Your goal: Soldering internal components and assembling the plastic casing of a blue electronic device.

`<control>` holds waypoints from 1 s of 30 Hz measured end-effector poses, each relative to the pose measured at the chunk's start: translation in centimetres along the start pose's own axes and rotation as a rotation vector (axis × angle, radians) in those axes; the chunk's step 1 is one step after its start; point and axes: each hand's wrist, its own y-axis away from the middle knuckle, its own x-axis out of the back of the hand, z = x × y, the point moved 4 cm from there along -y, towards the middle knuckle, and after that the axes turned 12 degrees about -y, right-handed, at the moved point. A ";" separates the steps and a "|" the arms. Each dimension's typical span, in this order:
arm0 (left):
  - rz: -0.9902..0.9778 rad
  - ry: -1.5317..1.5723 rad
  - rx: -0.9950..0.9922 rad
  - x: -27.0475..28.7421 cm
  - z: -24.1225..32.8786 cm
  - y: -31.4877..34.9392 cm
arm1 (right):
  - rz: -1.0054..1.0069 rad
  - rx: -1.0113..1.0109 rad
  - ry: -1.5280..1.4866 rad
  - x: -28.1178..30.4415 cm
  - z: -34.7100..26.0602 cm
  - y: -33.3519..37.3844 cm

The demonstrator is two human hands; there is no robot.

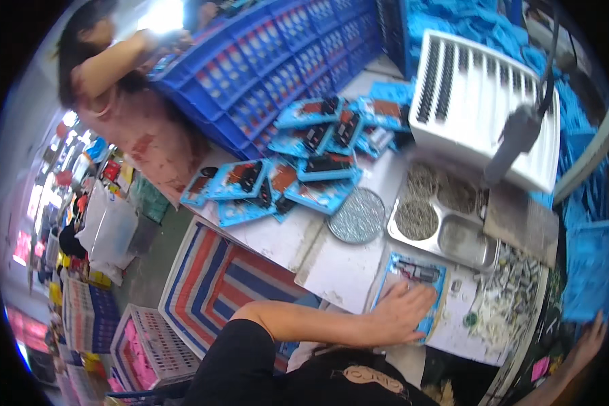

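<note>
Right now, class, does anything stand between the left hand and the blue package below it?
Nothing visible does: the left hand rests directly on the near part of the blue package, though what it covers is hidden.

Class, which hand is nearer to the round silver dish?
The left. The left hand is on a blue package, below and right of the round silver dish; the right hand is much farther right.
</note>
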 end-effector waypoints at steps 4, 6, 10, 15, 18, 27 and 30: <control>0.131 -0.061 -0.054 -0.4 0.2 0.0 | 0.093 -0.387 -0.732 -2.6 -3.3 4.6; 0.039 -0.011 0.001 0.6 -0.3 0.8 | -0.008 -0.439 -0.976 -7.6 -7.2 5.8; 0.027 0.074 -0.030 0.9 -0.4 -0.3 | -0.042 -0.293 -1.036 -11.8 -13.3 8.2; 0.050 0.099 -0.034 0.8 -0.3 -0.3 | -0.153 -0.272 -1.142 -16.1 -19.7 10.5; 0.081 0.091 -0.034 0.4 -0.3 0.0 | -0.124 -0.281 -1.184 -18.7 -22.8 11.3; 0.142 0.017 -0.033 -0.3 -0.1 1.1 | -0.136 -0.195 -1.151 -22.1 -26.2 10.7; 0.084 0.004 -0.025 -0.6 0.1 1.4 | -0.166 -0.192 -1.148 -21.8 -26.2 10.5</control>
